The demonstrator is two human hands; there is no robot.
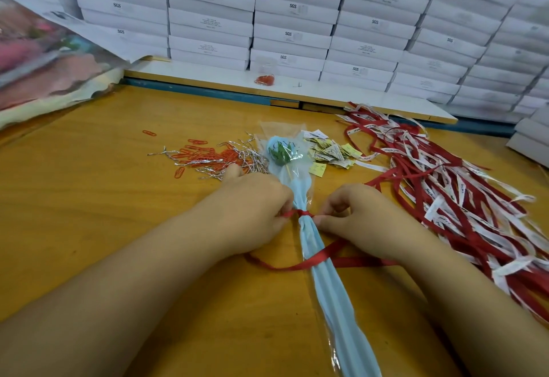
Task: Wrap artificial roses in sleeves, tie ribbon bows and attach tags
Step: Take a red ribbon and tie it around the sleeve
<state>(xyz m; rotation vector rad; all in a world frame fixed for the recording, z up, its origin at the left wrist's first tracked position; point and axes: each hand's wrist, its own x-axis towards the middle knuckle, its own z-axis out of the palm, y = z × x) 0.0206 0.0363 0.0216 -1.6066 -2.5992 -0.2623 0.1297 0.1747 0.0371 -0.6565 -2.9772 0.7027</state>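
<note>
Both our left hand (pixel 255 213) and right hand (pixel 356 216) pinch the likely slippery ribbon (pixel 303 213) around the soft, light sleeve (pixel 310 238) at its neck.

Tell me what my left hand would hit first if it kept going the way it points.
Probably the blue sleeve, right at the red ribbon tie; the left hand looks nearly against it, though depth is unclear.

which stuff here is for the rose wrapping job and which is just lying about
Job: sleeved rose, red ribbon pinched by left hand and right hand, ribbon pile, tags, probably paper clips and silver ties.
Lying about: stacked white boxes, plastic bags at left, small pouch of red bits.
</note>
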